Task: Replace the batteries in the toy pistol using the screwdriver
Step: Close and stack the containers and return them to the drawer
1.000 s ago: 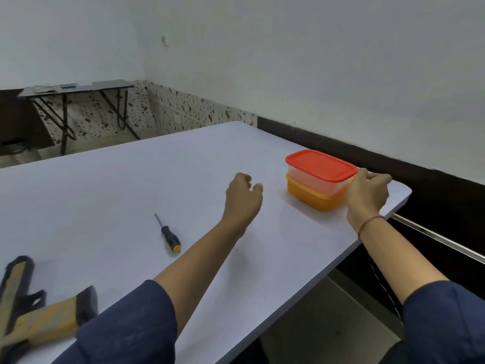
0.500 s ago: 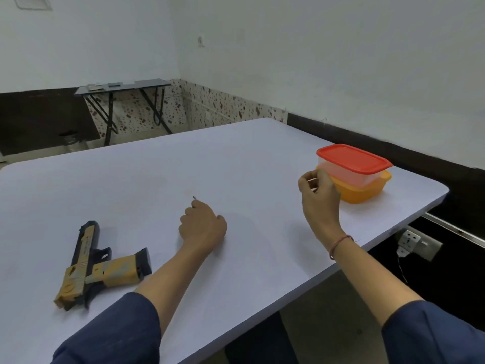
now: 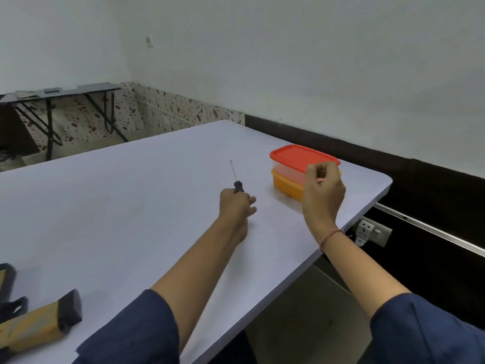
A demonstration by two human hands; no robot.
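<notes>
- Left hand [image 3: 236, 204]: fingers are curled round the black handle of the screwdriver [image 3: 237, 183]. The thin metal shaft sticks out past the knuckles and is pointed away from the person, toward the far side of the table [image 3: 118, 206]. The hand is seen low over the white tabletop, about mid-table; whether it rests on the surface cannot be told.
- Right hand [image 3: 322, 191]: raised above the table, with the back of the hand turned to the camera. The fingers are curled in toward the thumb, as in a pinch. Whether anything is held between them cannot be told. A red thread band [image 3: 331, 236] is worn on the wrist.
- Right hand is seen in front of a clear box with a red lid [image 3: 296, 155], which is stacked on an orange box [image 3: 286, 186] near the table's right far corner. Contact with the boxes cannot be judged.
- Toy pistol [image 3: 36, 325]: laid on the table at the near left, tan and black, partly cut off by the frame edge, well apart from both hands.
- Dark blue sleeves are noted on both arms.
- A wall socket [image 3: 372, 231] is seen below the table's right edge.
</notes>
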